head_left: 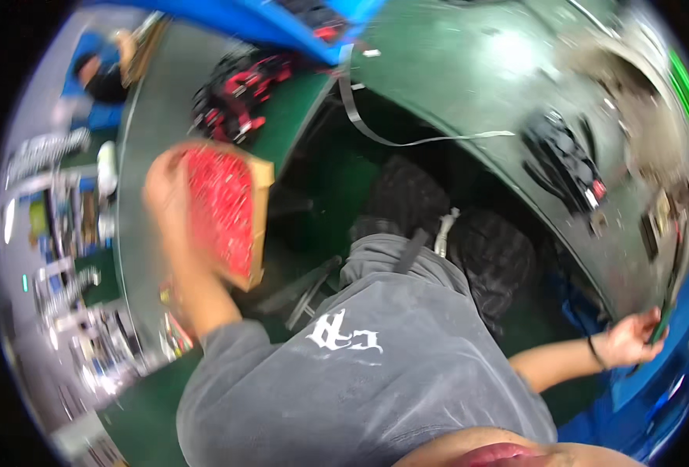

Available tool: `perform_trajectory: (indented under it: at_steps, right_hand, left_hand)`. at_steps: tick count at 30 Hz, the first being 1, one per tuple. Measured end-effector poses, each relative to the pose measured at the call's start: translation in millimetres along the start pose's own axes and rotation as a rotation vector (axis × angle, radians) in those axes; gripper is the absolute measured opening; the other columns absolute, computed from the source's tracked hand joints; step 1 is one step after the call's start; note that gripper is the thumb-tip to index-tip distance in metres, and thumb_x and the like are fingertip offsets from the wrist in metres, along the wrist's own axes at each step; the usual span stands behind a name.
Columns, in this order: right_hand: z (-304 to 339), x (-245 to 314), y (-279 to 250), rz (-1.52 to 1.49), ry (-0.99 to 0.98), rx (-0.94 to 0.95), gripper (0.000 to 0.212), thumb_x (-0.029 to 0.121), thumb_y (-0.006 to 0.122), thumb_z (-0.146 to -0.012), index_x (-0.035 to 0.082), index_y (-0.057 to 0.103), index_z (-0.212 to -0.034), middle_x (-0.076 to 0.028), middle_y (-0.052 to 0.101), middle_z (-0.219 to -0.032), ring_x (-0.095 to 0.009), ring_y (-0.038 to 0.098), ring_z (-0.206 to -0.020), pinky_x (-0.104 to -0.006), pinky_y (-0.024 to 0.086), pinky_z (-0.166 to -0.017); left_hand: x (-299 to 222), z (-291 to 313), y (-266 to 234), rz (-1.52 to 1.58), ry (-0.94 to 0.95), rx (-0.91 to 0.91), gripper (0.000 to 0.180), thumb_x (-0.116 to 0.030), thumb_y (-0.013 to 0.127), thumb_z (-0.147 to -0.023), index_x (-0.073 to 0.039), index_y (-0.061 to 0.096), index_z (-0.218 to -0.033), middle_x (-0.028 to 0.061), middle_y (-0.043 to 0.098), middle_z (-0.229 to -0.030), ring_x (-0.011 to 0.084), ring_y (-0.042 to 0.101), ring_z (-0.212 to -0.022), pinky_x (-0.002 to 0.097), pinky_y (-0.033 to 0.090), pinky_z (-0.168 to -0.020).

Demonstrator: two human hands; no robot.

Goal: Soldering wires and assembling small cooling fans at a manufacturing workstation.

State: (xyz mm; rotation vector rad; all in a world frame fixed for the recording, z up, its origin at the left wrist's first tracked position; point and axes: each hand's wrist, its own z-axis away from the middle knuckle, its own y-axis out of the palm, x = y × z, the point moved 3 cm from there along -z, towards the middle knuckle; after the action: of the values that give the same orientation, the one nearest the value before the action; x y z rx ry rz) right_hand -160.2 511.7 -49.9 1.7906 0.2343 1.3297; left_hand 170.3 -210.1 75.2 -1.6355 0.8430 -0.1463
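Note:
At the left, my left hand is blurred and closed on the far left edge of a tan cardboard box. Small red pieces fill the box, too blurred to tell their kind. My left forearm runs along its left side. Far out to the right, my right hand is closed around a slim green tool, whose kind I cannot make out. The right arm stretches over beside the worktop's right end.
Black and red parts lie heaped beyond the box, below a blue bin. A grey strip hangs over the green worktop's edge. Black tools or parts lie on the right. Another person works at far left.

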Motion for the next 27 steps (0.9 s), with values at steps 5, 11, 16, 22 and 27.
perform_trajectory:
  at_steps: [5, 11, 16, 22, 27]
  right_hand:
    - [8.9, -11.3, 7.4, -0.049, 0.085, 0.080, 0.029, 0.026, 0.058, -0.079, -0.002, 0.064, -0.087, -0.016, 0.064, -0.084, -0.027, 0.060, -0.077, -0.0335, 0.051, -0.072]
    - [37.6, 9.3, 34.0, 0.101, 0.083, 0.144, 0.031, 0.026, 0.055, -0.079, -0.001, 0.064, -0.090, -0.014, 0.063, -0.087, -0.023, 0.055, -0.072, -0.0268, 0.043, -0.059]
    - [59.5, 23.7, 78.8, 0.241, 0.102, 0.505, 0.035, 0.028, 0.045, -0.083, -0.001, 0.063, -0.091, -0.014, 0.054, -0.090, -0.026, 0.056, -0.073, -0.0290, 0.046, -0.053]
    - [81.6, 18.0, 110.2, 0.308, 0.133, 0.669, 0.035, 0.024, 0.042, -0.088, -0.004, 0.062, -0.091, -0.019, 0.053, -0.093, -0.028, 0.057, -0.067, -0.0322, 0.049, -0.052]
    - [79.4, 16.7, 117.6, 0.396, 0.114, 0.749, 0.035, 0.024, 0.042, -0.087, -0.006, 0.061, -0.091, -0.021, 0.054, -0.094, -0.029, 0.060, -0.065, -0.0326, 0.053, -0.051]
  left_hand:
    - [-84.4, 34.2, -35.0, -0.195, 0.119, -0.340, 0.016, -0.012, 0.061, -0.083, -0.001, 0.066, -0.094, 0.0075, 0.063, -0.089, 0.0150, 0.060, -0.082, 0.0257, 0.048, -0.075]
    - [-254.3, 86.2, 88.7, 0.973, 0.467, 0.049, 0.014, 0.004, 0.065, -0.077, 0.005, 0.061, -0.090, 0.0119, 0.062, -0.086, 0.0168, 0.061, -0.076, 0.0262, 0.050, -0.070]
    - [-338.1, 95.3, 159.1, 1.255, 0.524, 0.511, 0.014, 0.002, 0.068, -0.075, 0.001, 0.065, -0.088, 0.0046, 0.063, -0.080, 0.0077, 0.056, -0.066, 0.0183, 0.044, -0.059]
    - [-364.1, 95.0, 185.2, 1.320, 0.644, 0.522, 0.008, -0.002, 0.069, -0.076, 0.000, 0.068, -0.084, 0.0012, 0.062, -0.074, 0.0039, 0.050, -0.059, 0.0168, 0.039, -0.054]
    - [-379.1, 103.7, 163.7, 1.228, 0.317, 0.884, 0.017, -0.004, 0.069, -0.077, -0.002, 0.065, -0.093, 0.0017, 0.065, -0.083, 0.0028, 0.056, -0.072, 0.0149, 0.041, -0.060]
